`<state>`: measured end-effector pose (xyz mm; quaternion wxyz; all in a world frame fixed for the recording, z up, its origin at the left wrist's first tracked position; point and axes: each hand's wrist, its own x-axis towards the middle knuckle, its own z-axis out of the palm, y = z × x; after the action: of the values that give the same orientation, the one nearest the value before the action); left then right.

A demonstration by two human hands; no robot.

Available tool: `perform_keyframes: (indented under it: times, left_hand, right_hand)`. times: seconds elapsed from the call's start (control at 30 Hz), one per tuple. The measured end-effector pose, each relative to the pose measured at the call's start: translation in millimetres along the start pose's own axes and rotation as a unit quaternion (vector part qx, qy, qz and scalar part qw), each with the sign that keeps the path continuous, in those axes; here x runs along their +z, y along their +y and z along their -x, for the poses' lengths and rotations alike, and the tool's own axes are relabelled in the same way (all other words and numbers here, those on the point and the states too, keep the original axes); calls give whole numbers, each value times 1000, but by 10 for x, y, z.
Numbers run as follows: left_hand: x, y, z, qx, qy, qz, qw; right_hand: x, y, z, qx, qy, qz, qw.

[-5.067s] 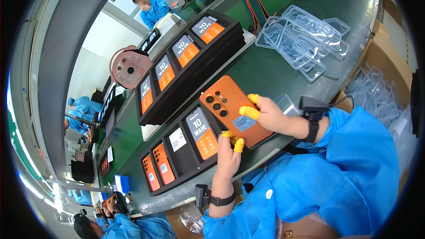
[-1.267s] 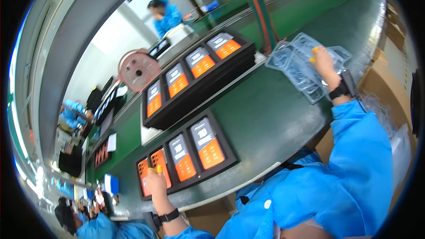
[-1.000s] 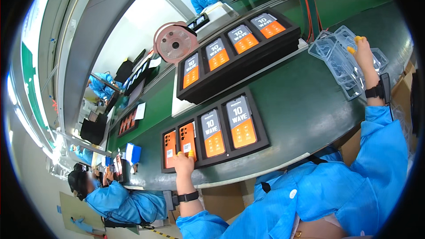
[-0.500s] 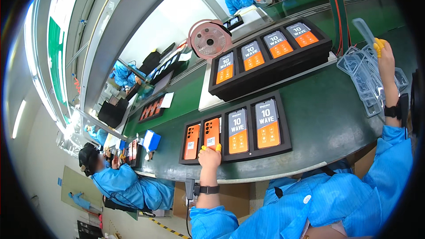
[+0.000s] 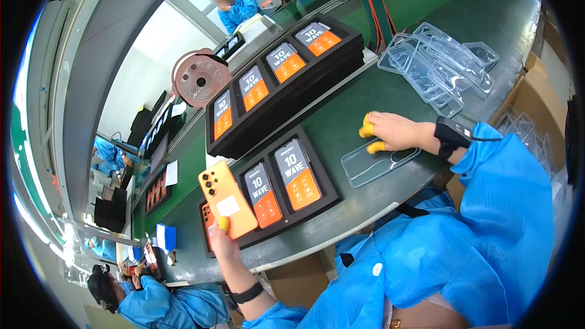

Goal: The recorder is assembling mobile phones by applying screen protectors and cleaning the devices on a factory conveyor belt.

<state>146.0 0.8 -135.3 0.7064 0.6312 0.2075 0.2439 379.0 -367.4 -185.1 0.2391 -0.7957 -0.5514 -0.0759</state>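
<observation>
My left hand (image 5: 226, 245), a yellow finger cot on its thumb, grips an orange smartphone (image 5: 234, 210). The phone's back faces up, with camera lenses at one end and a white label on it. It is raised over the near black foam tray (image 5: 281, 222), which holds two phones with grey-and-orange printed fronts and, partly hidden, another orange phone (image 5: 208, 224). To the right, a clear phone case (image 5: 365, 167) lies on the green table. My right hand (image 5: 393, 133), with yellow finger cots, is at the case's far edge, thumb and fingers apart.
Several clear cases (image 5: 439, 67) are heaped at the far right. Behind the near tray stands a stack of black trays (image 5: 286, 94) with printed phones. A pink fan (image 5: 200, 79) and a blue box (image 5: 166, 237) are farther left. Co-workers in blue sit left and across.
My left hand has lifted the orange phone out of its tray slot. My right hand has come from the heap toward me, and the clear case it held up now lies on the table.
</observation>
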Motion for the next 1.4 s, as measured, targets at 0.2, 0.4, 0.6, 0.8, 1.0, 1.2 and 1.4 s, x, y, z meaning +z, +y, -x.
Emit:
perform_keyframes:
  times: [0.2, 0.4, 0.6, 0.8, 1.0, 1.2, 1.4]
  left_hand:
    - [1421, -419, 366, 32, -147, 80, 985]
    - [2026, -812, 127, 218, -316, -193, 903]
    - [2560, -779, 87, 248, -269, -619, 694]
    - [2590, -547, 727, 35, -355, -538, 764]
    - [2338, -741, 143, 293, -256, -518, 761]
    - [2274, -670, -5, 312, -322, -507, 736]
    - [2365, -684, -10, 187, -360, -506, 761]
  right_hand:
    - [153, -588, -269, 157, 49, -428, 889]
    - [-187, -708, -122, 170, 330, -529, 763]
    - [-765, -581, 162, 135, 423, -544, 711]
    - [-802, -394, 493, 212, 406, -516, 724]
    - [-651, -315, 399, 182, 298, -362, 864]
    - [-293, -227, 270, -29, 129, 39, 990]
    - [-246, -285, 428, 96, -27, 36, 994]
